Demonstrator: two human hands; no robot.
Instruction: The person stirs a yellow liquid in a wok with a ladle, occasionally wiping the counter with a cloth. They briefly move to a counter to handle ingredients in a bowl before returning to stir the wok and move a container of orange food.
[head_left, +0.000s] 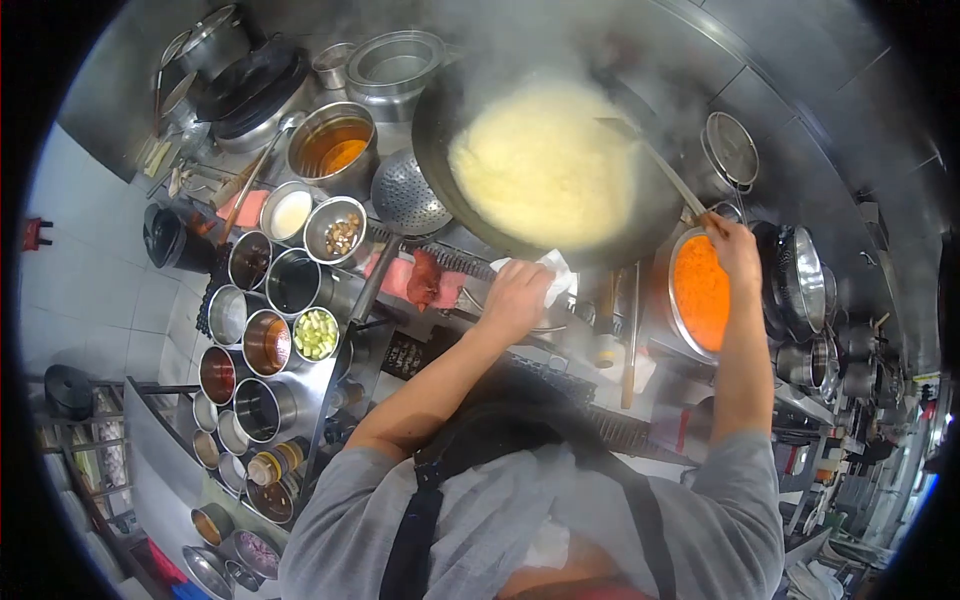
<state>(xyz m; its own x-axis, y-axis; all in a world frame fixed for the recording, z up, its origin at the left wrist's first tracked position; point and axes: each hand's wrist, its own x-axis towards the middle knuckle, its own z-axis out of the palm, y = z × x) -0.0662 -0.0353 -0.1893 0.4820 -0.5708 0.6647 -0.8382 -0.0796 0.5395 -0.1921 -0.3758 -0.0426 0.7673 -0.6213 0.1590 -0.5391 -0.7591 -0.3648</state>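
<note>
A large dark wok (435, 175) holds a steaming pale yellow liquid or batter (545, 165). My right hand (735, 248) is closed round the wooden end of a long-handled wok spatula (672, 172). Its flat metal blade lies in the yellow contents, toward the right of the wok. My left hand (518, 300) is closed on a folded white cloth (560, 275) at the wok's near rim. Whether its fingers also grip a wok handle is hidden. Beside my right forearm stands a metal pot of bright orange food or liquid (700, 295).
At left are several metal pots, including chopped green vegetables (316, 334) and amber liquid (342, 148). A perforated skimmer (410, 195) rests beside the wok. A red cloth (424, 278) lies left of my left hand. Strainers (732, 148) and pans (800, 280) are at right. Steam blurs the back.
</note>
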